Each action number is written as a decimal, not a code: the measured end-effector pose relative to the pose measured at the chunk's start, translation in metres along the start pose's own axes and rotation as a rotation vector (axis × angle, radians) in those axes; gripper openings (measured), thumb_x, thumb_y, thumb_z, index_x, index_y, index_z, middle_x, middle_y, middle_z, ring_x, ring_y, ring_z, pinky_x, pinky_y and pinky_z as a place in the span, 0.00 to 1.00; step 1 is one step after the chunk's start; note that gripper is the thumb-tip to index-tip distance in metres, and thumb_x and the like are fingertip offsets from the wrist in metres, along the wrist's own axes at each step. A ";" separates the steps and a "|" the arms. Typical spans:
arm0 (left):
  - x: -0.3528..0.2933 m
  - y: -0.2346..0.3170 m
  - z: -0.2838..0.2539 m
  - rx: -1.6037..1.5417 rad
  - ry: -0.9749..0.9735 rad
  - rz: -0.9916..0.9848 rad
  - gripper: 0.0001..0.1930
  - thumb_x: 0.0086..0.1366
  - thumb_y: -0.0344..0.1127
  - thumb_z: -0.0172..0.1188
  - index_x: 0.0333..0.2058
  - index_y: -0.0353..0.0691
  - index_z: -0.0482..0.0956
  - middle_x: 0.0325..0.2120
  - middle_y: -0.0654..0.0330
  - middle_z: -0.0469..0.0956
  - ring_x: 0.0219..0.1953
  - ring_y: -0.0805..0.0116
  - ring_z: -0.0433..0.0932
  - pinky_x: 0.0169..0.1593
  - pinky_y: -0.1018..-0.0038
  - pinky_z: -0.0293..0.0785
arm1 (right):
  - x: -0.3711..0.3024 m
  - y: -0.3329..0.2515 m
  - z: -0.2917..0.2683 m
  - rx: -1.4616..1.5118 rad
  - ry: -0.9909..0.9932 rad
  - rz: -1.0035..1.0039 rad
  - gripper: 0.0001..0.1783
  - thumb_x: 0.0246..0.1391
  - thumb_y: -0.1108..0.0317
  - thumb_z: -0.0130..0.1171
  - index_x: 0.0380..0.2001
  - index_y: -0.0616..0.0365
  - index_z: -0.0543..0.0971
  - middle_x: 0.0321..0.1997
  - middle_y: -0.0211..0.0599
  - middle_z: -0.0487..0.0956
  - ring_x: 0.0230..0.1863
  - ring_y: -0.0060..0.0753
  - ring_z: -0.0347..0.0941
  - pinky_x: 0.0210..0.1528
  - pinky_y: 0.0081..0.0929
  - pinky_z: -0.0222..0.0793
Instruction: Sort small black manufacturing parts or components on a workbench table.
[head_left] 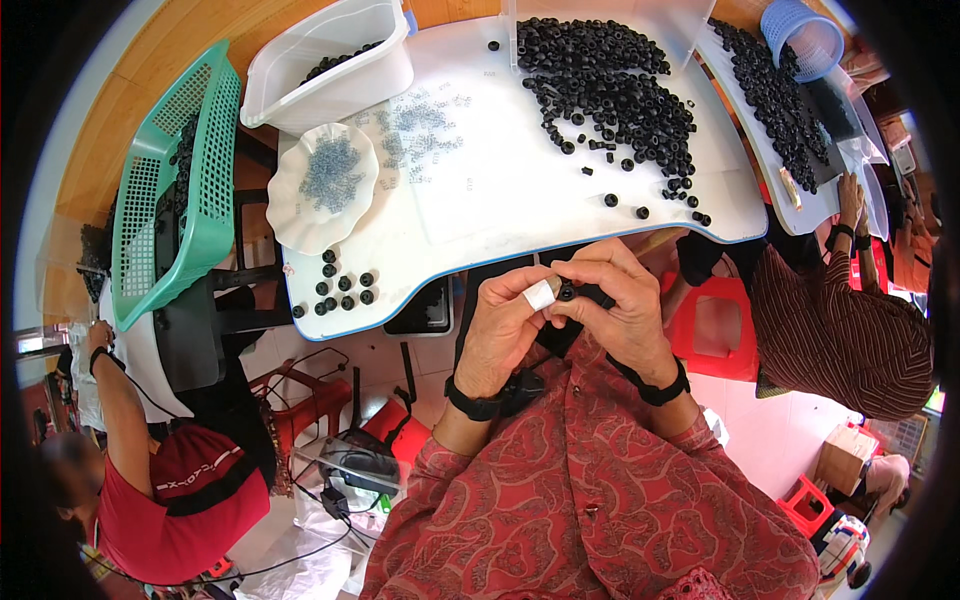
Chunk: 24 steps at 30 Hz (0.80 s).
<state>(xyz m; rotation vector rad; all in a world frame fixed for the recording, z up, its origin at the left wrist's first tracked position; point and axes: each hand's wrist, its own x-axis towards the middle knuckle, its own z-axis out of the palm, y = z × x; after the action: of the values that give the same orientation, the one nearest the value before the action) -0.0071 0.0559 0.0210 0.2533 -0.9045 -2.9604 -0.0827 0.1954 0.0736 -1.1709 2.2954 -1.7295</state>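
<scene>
Both my hands meet in front of my chest, just off the table's near edge. Between the fingertips they pinch a small black round part (567, 292). My left hand (507, 325) is closed on it, with white tape wrapped round one finger. From the other side my right hand (622, 300) grips the same part with thumb and fingers, and a dark band shows on one of its fingers. Black round parts (620, 115) lie heaped on the white table (470, 215). At the table's near left corner several more black parts (345, 283) stand apart.
A scalloped white plate (290, 215) holds small clear pieces, with more of these pieces (415, 130) scattered beside it. Behind stands a white tub (385, 75); farther left, a green basket (215, 215). People sit at tables on both sides. A red stool (715, 315) is at right.
</scene>
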 end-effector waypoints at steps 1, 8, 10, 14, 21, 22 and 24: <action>0.000 0.000 -0.001 -0.007 0.003 -0.003 0.10 0.65 0.28 0.56 0.42 0.31 0.80 0.34 0.57 0.79 0.31 0.73 0.77 0.32 0.77 0.75 | 0.000 0.000 0.000 0.000 0.000 0.001 0.19 0.38 0.81 0.68 0.38 0.61 0.81 0.36 0.35 0.76 0.34 0.27 0.75 0.36 0.21 0.73; 0.002 -0.001 0.000 -0.033 -0.011 0.011 0.10 0.65 0.28 0.57 0.43 0.30 0.80 0.35 0.56 0.80 0.32 0.72 0.77 0.32 0.77 0.76 | 0.001 0.002 0.002 0.039 0.050 0.013 0.18 0.37 0.81 0.69 0.37 0.61 0.81 0.36 0.35 0.77 0.34 0.26 0.76 0.36 0.21 0.74; 0.001 0.000 0.002 -0.020 0.008 0.013 0.10 0.65 0.28 0.57 0.43 0.30 0.79 0.35 0.56 0.80 0.32 0.72 0.78 0.33 0.77 0.76 | 0.000 0.002 0.002 0.044 0.061 0.021 0.18 0.37 0.81 0.69 0.37 0.61 0.81 0.35 0.35 0.77 0.34 0.26 0.76 0.36 0.21 0.74; 0.002 0.000 0.001 -0.002 0.005 0.024 0.10 0.66 0.28 0.57 0.43 0.30 0.79 0.35 0.56 0.80 0.32 0.73 0.77 0.33 0.78 0.75 | -0.001 0.005 0.003 0.011 0.063 0.007 0.18 0.37 0.81 0.70 0.36 0.61 0.81 0.36 0.35 0.77 0.34 0.26 0.76 0.36 0.21 0.74; 0.001 0.001 0.002 0.041 -0.007 -0.004 0.10 0.66 0.30 0.57 0.43 0.31 0.80 0.33 0.58 0.79 0.31 0.75 0.76 0.32 0.79 0.74 | -0.002 0.007 0.004 0.050 0.066 0.012 0.16 0.37 0.79 0.71 0.34 0.61 0.81 0.35 0.34 0.76 0.33 0.26 0.76 0.35 0.20 0.74; 0.001 0.001 0.002 0.048 -0.008 -0.014 0.10 0.66 0.30 0.57 0.42 0.31 0.80 0.33 0.59 0.79 0.31 0.75 0.76 0.32 0.79 0.73 | -0.003 0.008 0.004 0.050 0.066 0.012 0.16 0.37 0.79 0.71 0.34 0.61 0.81 0.35 0.34 0.76 0.33 0.26 0.76 0.35 0.20 0.74; 0.001 0.001 0.000 0.051 -0.011 -0.013 0.10 0.66 0.31 0.57 0.42 0.31 0.80 0.32 0.59 0.79 0.31 0.75 0.76 0.31 0.79 0.73 | -0.003 0.011 0.004 -0.006 0.052 -0.019 0.17 0.37 0.79 0.71 0.34 0.61 0.81 0.36 0.34 0.76 0.34 0.27 0.76 0.35 0.21 0.73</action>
<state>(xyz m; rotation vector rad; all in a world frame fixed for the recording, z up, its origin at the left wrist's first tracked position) -0.0082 0.0553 0.0217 0.2449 -0.9848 -2.9563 -0.0840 0.1950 0.0618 -1.1662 2.3274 -1.7815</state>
